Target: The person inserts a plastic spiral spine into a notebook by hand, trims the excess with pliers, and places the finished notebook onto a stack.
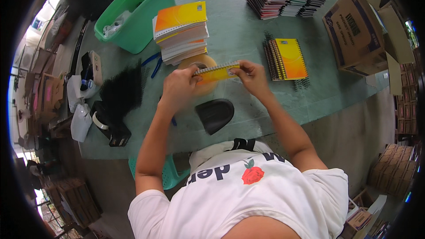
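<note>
Gripping a small orange spiral notebook (218, 72) edge-up above the green table (239, 40), left hand (179, 86) and right hand (253, 76) closed on its ends, black curved object (215, 114) nearer, possibly a tape roll (198, 68) behind, stacked notebooks (181, 33) and green bin (137, 11) beyond.

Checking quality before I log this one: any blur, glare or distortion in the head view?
Head view: strong fisheye bending and dark corners; hands and notebook reasonably sharp; blown-out daylight at the left rim; table evenly lit, soft shadows.
</note>
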The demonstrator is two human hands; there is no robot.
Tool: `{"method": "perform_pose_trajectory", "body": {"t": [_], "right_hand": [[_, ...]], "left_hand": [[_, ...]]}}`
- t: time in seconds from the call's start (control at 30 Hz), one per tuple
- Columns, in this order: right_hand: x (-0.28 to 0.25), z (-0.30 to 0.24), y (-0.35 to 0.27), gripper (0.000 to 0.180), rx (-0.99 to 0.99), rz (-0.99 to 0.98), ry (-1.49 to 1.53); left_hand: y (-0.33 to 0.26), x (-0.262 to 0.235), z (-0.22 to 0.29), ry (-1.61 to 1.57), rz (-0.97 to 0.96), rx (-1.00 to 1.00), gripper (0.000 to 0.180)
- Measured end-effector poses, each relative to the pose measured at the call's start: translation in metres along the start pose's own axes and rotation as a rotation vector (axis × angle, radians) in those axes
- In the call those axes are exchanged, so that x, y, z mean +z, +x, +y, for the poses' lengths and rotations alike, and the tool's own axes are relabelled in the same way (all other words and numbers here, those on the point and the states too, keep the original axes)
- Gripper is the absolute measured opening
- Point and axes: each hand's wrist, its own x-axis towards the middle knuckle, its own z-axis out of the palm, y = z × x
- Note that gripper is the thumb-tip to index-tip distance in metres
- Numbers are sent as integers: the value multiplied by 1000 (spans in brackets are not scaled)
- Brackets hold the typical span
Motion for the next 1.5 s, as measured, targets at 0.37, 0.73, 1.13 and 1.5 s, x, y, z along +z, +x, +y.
{"method": "perform_pose_trajectory", "body": {"t": [0.37,0.73,1.13,1.5], "right_hand": [[-160,8,-70,37,-192,301,-998],[-156,-4,-55,24,-233,76,-901],[72,-113,153,40,-1033,-247,-933],[97,-141,207,45,-524,-872,-965]], "left_hand": [[6,30,-11,-35,280,302,22],[-2,46,-37,-72,274,262,15],[-31,41,-36,-122,143,227,31],[-56,39,-71,-264,121,89,27]]}}
